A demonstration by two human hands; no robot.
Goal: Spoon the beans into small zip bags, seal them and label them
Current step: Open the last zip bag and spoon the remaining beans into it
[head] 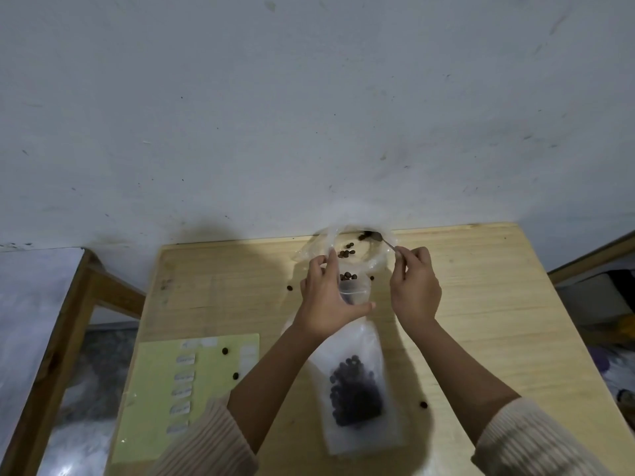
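Observation:
My left hand [328, 297] grips a small clear zip bag [354, 288] upright, with a few dark beans showing inside near its mouth. My right hand [415, 286] pinches the handle of a metal spoon [376, 238], whose bowl carries beans inside a large clear plastic bag [372, 257] lying at the table's far edge. Several beans [346, 253] rest in that large bag. A filled zip bag [357, 395] with a dark heap of beans lies flat on the table between my forearms.
A pale green label sheet [213, 365] with several white stickers lies at the front left of the wooden table [481, 304]. Stray beans [225, 351] are scattered on sheet and table. A wall rises right behind the table; a wooden frame [68, 321] stands left.

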